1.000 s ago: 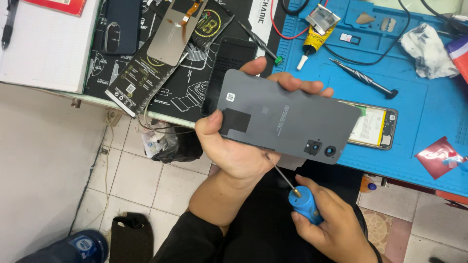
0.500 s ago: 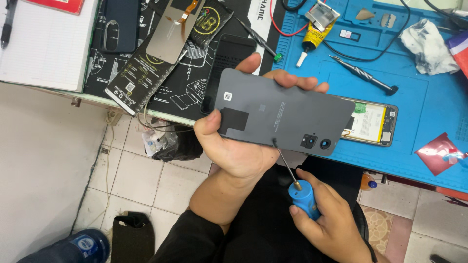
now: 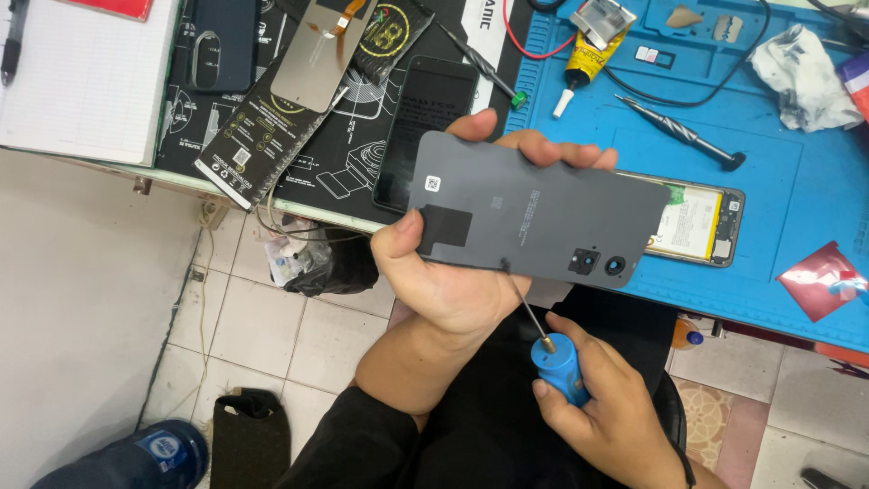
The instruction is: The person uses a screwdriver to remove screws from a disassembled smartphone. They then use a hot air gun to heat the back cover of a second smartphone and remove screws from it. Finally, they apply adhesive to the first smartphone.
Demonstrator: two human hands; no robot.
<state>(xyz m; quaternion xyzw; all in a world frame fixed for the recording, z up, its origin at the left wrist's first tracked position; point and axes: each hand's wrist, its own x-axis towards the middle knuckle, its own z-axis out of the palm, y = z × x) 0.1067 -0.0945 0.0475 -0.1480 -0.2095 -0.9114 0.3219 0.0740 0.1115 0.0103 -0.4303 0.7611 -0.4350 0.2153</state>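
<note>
My left hand (image 3: 453,281) grips a grey phone back cover (image 3: 534,210), inner side up, held over the table's front edge. A black square patch and two camera holes show on it. My right hand (image 3: 602,412) holds a blue-handled screwdriver (image 3: 557,367) below it. The thin shaft slants up-left, and its tip touches the cover's lower edge at my left thumb. Behind the cover lies an opened phone (image 3: 697,226) with its battery showing, on the blue work mat (image 3: 797,181).
A black mat (image 3: 353,154) holds a dark phone (image 3: 421,127), a screen panel (image 3: 317,50) and a phone case (image 3: 217,45). On the blue mat lie a yellow glue tube (image 3: 579,68), a screwdriver (image 3: 679,131), crumpled tissue (image 3: 801,77) and red foil (image 3: 824,279). A notebook (image 3: 81,77) lies at left.
The screwdriver tip has moved left along the cover's lower edge, from near the camera holes to beside my left thumb. The cover stays in my left hand.
</note>
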